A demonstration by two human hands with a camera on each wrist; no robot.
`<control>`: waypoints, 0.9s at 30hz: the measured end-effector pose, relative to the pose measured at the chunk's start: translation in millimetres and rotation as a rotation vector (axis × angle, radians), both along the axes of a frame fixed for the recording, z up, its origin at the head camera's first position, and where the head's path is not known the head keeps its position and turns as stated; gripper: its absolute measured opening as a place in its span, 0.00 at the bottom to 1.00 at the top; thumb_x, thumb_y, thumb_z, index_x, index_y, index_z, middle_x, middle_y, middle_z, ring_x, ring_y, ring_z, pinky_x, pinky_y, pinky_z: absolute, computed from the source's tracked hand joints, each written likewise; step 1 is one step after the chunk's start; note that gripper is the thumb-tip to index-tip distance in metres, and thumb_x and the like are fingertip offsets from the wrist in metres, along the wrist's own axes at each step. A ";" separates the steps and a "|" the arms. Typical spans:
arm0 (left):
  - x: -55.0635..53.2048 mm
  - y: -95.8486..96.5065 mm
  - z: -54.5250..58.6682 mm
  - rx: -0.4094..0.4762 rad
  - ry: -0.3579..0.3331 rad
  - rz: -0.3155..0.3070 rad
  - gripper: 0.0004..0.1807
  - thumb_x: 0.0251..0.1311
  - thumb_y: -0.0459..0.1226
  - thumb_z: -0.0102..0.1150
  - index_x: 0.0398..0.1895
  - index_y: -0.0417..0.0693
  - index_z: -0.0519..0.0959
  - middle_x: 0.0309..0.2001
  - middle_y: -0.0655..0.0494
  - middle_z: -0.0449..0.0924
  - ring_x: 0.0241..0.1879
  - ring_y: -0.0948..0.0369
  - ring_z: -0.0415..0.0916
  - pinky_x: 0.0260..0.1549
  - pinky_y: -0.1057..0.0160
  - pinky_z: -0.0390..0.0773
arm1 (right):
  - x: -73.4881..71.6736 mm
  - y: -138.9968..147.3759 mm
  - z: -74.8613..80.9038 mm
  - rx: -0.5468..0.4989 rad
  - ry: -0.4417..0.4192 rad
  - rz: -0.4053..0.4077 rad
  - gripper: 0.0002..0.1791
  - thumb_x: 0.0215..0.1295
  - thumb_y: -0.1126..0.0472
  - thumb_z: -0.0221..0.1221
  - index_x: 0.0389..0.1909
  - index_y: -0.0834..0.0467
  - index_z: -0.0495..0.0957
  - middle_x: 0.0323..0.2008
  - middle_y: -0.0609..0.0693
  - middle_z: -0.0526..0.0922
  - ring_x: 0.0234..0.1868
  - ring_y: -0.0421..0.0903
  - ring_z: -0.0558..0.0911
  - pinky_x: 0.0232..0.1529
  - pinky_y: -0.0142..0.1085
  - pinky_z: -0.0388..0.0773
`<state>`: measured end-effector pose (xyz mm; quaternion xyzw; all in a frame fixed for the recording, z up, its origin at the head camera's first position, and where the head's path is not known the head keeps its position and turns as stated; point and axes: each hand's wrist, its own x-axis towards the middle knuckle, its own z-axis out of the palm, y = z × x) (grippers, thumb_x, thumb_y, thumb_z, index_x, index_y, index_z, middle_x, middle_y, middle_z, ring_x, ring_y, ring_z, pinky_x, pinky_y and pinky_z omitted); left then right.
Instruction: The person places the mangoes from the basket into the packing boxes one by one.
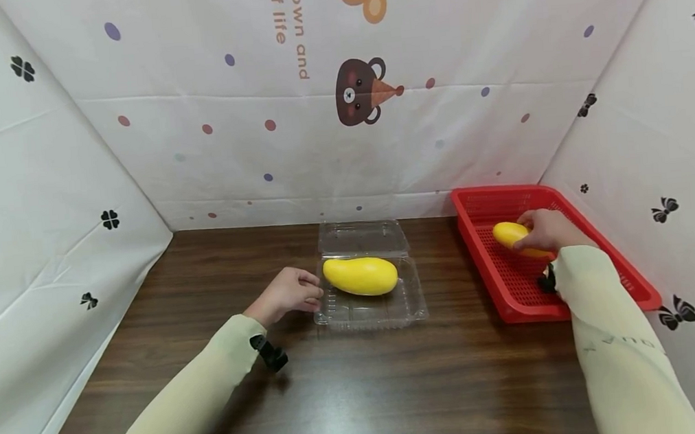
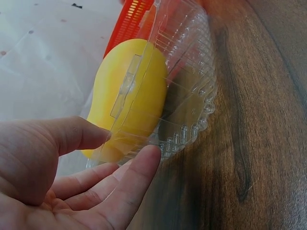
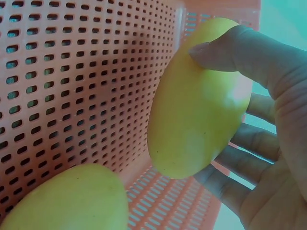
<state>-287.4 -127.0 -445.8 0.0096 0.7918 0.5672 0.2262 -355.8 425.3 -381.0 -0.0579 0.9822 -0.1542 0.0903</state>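
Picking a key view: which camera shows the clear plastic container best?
The head view: the clear container appears whole, with its lid open. The left wrist view shows only part, close up; the right wrist view shows none.

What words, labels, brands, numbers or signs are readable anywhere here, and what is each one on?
"down and": brown lettering, turned sideways, on the creased white patterned backdrop sheet.
"of life": on the same sheet, beside those words.
The marks on the pale cream right sleeve look like letters but are too faint to read.
No readable text shows on the clear hinged plastic container, red perforated plastic basket or yellow oval fruits.
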 end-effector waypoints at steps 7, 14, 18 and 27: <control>-0.9 -0.6 -1.2 0.013 0.000 0.002 0.23 0.66 0.27 0.62 0.62 0.25 0.73 0.50 0.32 0.84 0.39 0.51 0.88 0.43 0.54 0.90 | 3.1 -10.4 7.9 -0.021 0.029 0.016 0.41 0.53 0.48 0.76 0.62 0.66 0.75 0.54 0.67 0.81 0.50 0.60 0.78 0.48 0.51 0.87; -3.0 -0.6 -2.2 0.021 -0.006 -0.004 0.23 0.66 0.27 0.62 0.62 0.24 0.73 0.52 0.31 0.83 0.40 0.50 0.88 0.44 0.54 0.90 | 7.7 -18.3 14.2 -0.036 0.035 0.028 0.41 0.53 0.48 0.75 0.63 0.66 0.74 0.54 0.66 0.81 0.48 0.58 0.78 0.45 0.47 0.87; -4.3 -1.1 -2.6 0.023 -0.001 -0.007 0.23 0.66 0.26 0.62 0.62 0.24 0.73 0.51 0.31 0.83 0.40 0.50 0.88 0.44 0.53 0.90 | 9.9 -24.9 19.3 -0.034 0.049 0.030 0.40 0.54 0.49 0.75 0.63 0.66 0.74 0.55 0.67 0.81 0.49 0.58 0.77 0.45 0.47 0.86; -7.4 -3.1 -3.8 0.024 -0.005 -0.007 0.23 0.66 0.27 0.62 0.62 0.25 0.73 0.51 0.31 0.83 0.38 0.52 0.88 0.42 0.55 0.90 | 18.0 -41.4 29.4 -0.033 0.077 0.038 0.38 0.56 0.50 0.74 0.63 0.65 0.74 0.54 0.66 0.81 0.48 0.57 0.78 0.44 0.45 0.84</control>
